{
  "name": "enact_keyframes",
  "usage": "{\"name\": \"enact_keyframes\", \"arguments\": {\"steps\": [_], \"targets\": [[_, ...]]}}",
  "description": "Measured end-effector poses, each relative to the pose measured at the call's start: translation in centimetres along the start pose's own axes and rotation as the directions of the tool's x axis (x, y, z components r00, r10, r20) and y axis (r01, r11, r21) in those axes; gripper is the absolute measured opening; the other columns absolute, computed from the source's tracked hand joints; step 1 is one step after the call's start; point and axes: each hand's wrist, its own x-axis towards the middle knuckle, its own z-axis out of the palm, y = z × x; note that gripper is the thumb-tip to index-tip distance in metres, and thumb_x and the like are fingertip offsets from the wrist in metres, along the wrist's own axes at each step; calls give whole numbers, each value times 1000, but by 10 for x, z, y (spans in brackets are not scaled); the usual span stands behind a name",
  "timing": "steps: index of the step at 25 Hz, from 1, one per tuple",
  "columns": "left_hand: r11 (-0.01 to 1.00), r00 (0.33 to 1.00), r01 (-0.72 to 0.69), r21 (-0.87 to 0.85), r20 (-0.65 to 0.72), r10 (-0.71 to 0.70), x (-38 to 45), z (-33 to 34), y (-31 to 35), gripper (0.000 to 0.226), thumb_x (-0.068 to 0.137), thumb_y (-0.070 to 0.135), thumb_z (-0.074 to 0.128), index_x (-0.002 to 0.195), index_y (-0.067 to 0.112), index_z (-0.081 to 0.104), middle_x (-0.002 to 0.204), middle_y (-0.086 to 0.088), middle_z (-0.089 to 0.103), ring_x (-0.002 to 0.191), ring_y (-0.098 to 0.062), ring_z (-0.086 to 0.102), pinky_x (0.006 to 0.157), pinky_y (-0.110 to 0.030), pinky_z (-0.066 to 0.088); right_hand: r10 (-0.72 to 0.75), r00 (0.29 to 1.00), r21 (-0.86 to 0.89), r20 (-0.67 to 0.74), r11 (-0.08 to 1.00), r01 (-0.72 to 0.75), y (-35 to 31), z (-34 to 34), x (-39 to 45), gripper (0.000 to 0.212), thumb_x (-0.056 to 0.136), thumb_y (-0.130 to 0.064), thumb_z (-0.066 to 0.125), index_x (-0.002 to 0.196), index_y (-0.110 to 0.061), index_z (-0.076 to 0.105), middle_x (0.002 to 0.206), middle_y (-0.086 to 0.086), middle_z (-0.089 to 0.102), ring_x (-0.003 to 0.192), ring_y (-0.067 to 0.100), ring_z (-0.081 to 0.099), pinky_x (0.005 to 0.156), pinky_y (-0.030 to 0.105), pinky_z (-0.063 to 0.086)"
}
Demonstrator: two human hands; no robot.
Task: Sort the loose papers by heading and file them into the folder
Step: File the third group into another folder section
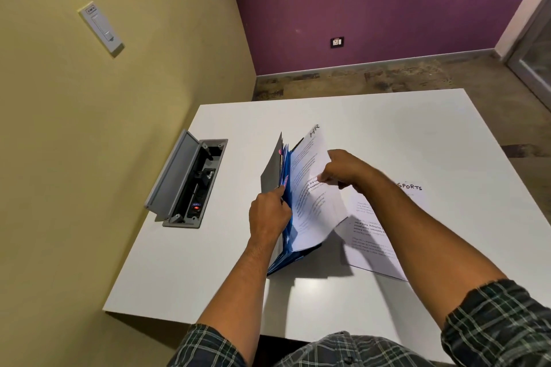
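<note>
A white table (372, 128) is shown from above, with an expanding folder (283, 217) standing open on it between the two hands. The folder's grey cover (270, 167) is raised on the far-left side of the left hand (268, 214), and its blue dividers (286, 176) are seen just beyond and to the right of that hand. The left hand is closed on the upper edges of the dividers, by which a pocket is held apart. A printed sheet headed "HR" (310, 188) is gripped at its right edge by the right hand (343, 171), pinched between thumb and fingers, and its lower part is lowered into the folder just right of the left hand. A second sheet headed "SPORTS" (369, 235) is laid flat on the table beneath the right forearm, partly covered by it, well apart from the left hand. An open cable box (190, 182) with a raised grey lid is set into the table to the left of the left hand. Plaid sleeves (501, 322) are seen rolled above both forearms.
</note>
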Motion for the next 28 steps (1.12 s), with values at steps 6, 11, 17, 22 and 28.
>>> {"name": "enact_keyframes", "arguments": {"steps": [6,11,17,22,28], "targets": [[1000,1000,3,0,24,-3,-2,1,0,45,94,33,63,136,17,60,117,-6,72,92,-25,72,81,-34,59,-166,971,-313,-174,944,106,28,52,11,50,89,-20,71,135,-10,52,126,13,64,101,28,66,71,32,54],[1000,1000,11,-1,6,-11,-1,3,4,43,95,20,60,138,18,60,114,-9,73,90,-26,71,78,-31,57,-279,948,-462,-151,868,182,41,85,13,61,101,-20,55,154,-8,28,119,19,66,100,29,66,77,33,53],[1000,1000,15,-15,-9,-15,-4,3,2,43,95,21,59,138,19,60,113,-9,74,89,-26,71,78,-32,57,-368,905,-635,-215,757,157,27,85,14,58,99,-15,53,152,-5,33,106,18,70,87,30,68,66,33,52],[999,999,35,-20,-8,-35,-4,2,-2,44,95,21,58,139,19,59,108,-10,75,85,-26,70,74,-30,56,-339,854,-448,-395,882,143,18,82,12,29,97,-14,51,122,-4,60,103,15,72,80,28,68,69,40,60],[999,999,34,-11,16,-34,-6,2,1,46,96,22,57,142,21,56,106,-9,75,82,-23,70,73,-31,57,-225,958,-450,-180,884,123,26,82,20,27,91,-8,58,117,-4,65,104,14,70,91,29,66,80,37,58]]}}
